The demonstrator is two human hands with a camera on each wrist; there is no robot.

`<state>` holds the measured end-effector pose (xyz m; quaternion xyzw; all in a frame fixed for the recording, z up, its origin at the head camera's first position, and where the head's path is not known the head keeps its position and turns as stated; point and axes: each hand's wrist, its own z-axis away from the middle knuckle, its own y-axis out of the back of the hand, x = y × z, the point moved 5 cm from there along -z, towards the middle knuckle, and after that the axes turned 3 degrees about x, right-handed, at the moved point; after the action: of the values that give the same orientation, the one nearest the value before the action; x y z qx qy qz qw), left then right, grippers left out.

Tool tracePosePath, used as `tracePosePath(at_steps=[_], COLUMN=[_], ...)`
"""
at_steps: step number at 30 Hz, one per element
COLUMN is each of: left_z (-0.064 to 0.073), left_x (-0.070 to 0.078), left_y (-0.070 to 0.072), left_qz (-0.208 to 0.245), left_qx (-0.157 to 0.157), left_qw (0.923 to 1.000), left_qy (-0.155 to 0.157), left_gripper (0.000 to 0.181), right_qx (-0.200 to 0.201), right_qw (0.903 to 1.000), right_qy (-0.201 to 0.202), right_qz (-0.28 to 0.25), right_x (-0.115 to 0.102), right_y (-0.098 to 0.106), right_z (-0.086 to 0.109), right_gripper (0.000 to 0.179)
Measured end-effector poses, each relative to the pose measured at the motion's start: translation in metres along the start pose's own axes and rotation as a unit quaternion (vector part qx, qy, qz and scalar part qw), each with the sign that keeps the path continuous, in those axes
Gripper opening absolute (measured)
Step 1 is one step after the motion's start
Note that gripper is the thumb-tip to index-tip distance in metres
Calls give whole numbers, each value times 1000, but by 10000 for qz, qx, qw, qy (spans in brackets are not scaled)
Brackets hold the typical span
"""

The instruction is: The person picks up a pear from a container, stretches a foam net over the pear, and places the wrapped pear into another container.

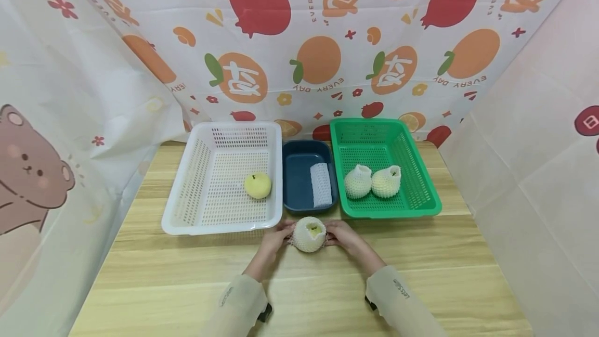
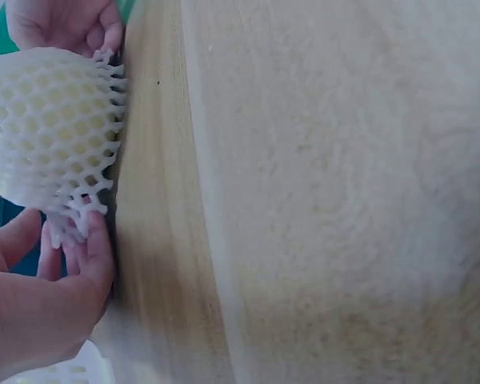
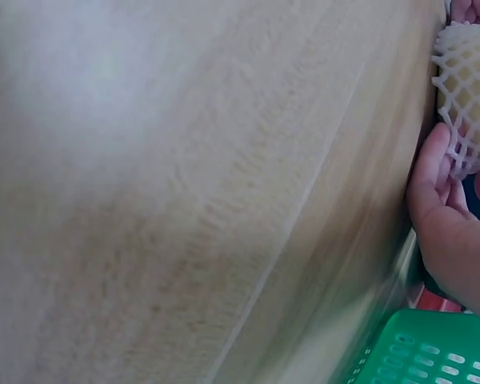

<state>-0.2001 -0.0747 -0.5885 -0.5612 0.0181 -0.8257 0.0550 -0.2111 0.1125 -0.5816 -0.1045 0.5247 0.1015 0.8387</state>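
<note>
Gripping a netted fruit (image 1: 307, 242) from both sides, a person is working at a wooden desk (image 1: 196, 274). In the head view, the left hand (image 1: 276, 236) is holding the fruit's left flank and the right hand (image 1: 343, 234) its right, neither lying nearer; the fruit is sitting directly between their fingers, just in front of a blue tray (image 1: 297, 176), where a flat foam sleeve (image 1: 321, 186) is lying. Its collar (image 1: 315, 229) is pointing upward and baring a stem, while the round body is showing no clear long axis. A white basket (image 1: 220, 230) is holding one bare fruit (image 1: 257, 186) to the left; a green basket (image 1: 390, 213) is standing to the right.

In the left wrist view, the left fingers (image 2: 100, 248) are curling round the net's loose fringe, which is facing the desk.

In the right wrist view, the right fingers (image 3: 432, 164) are holding the lower mesh opposite; how tightly they are pinching, I cannot tell.
</note>
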Motion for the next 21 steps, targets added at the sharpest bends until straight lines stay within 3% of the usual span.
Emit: tracePosePath(at_steps=[4, 6, 7, 8, 11, 12, 14, 15, 18, 19, 21], left_z=[-2, -8, -13, -24, -46, -55, -54, -45, -21, -9, 2], left_x=[1, -4, -9, -20, -44, -54, -52, -43, -13, 1, 15], left_y=[3, 5, 6, 9, 15, 17, 17, 15, 7, 3, -2], left_qz=[-283, -426, -468, -425, -537, -600, -1003, -1302, -2028, -2322, -2659], left_qx=[280, 309, 336, 255, 144, 115, 223, 358, 683, 812, 907], left_qw=[9990, 9973, 9963, 9938, 9873, 9818, 9718, 9673, 9394, 9351, 9199], left_qy=[-205, -508, -644, -1000, -1486, -1800, -2124, -2149, -2678, -2552, -2736], left_gripper=[22, 19, 18, 15, 11, 11, 11, 11, 14, 13, 12], right_qx=[265, 311, 290, 401, 775, 889, 1209, 1287, 1571, 1698, 1857], right_qw=[9988, 9960, 9934, 9912, 9836, 9776, 9665, 9585, 9304, 9240, 9026], right_qy=[398, 835, 1098, 1224, 1353, 1501, 1418, 1577, 1865, 1687, 1821], right_qz=[73, 112, 136, 292, 902, 1178, 1768, 1998, 2735, 2982, 3430], right_x=[15, 42, 58, 71, 102, 98, 73, 59, 22, 11, 1], right_y=[9, 19, 25, 30, 39, 37, 27, 22, 7, 2, -3], right_z=[-14, -39, -54, -66, -95, -93, -72, -60, -29, -19, -10], right_gripper=[32, 27, 24, 21, 17, 20, 22, 23, 21, 21, 18])
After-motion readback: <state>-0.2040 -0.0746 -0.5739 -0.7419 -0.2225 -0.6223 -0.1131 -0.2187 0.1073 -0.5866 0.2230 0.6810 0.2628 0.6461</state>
